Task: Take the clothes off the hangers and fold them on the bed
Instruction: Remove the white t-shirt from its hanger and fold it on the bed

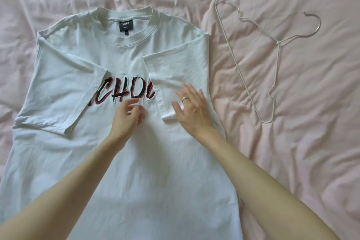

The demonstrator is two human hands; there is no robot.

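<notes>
A white T-shirt with black and red lettering lies face up on the pink bed, collar at the far end. Both short sleeves are folded inward over the chest and cover the ends of the lettering. My left hand hovers over the shirt's middle just below the lettering, fingers loosely curled and holding nothing. My right hand, with a ring on one finger, lies flat with spread fingers on the folded right sleeve. A white wire hanger lies bare on the bed to the right of the shirt.
The pink sheet is wrinkled all around the shirt. A plump fold of pink duvet rises at the far right.
</notes>
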